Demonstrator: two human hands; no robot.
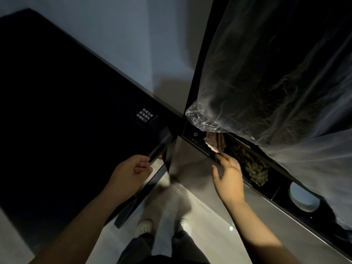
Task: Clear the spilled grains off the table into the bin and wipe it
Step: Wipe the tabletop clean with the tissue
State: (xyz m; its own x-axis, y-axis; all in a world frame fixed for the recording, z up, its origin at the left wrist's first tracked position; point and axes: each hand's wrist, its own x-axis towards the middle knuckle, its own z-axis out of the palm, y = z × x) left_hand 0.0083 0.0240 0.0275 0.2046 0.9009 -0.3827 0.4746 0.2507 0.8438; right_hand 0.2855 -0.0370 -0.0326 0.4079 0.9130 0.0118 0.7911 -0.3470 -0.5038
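Note:
A heap of spilled grains point(255, 168) lies on the narrow black table point(198, 141) at the right, close to its near edge. A pinkish cloth point(214, 141) lies crumpled just left of the heap. My right hand point(229, 178) is flat with its fingers straight, fingertips at the table edge between cloth and grains. My left hand point(131, 172) grips the rim of a dark boxy thing point(160, 145), which looks like the bin, held in the gap between the two tables. The scene is dim and the bin's shape is hard to make out.
A large black glass table point(66, 111) with a small white-lettered label point(144, 118) fills the left. Clear plastic sheeting point(266, 73) hangs over the right table's far side. A pale bowl point(302, 197) sits further right on it. My white shoes point(144, 227) stand on the grey floor below.

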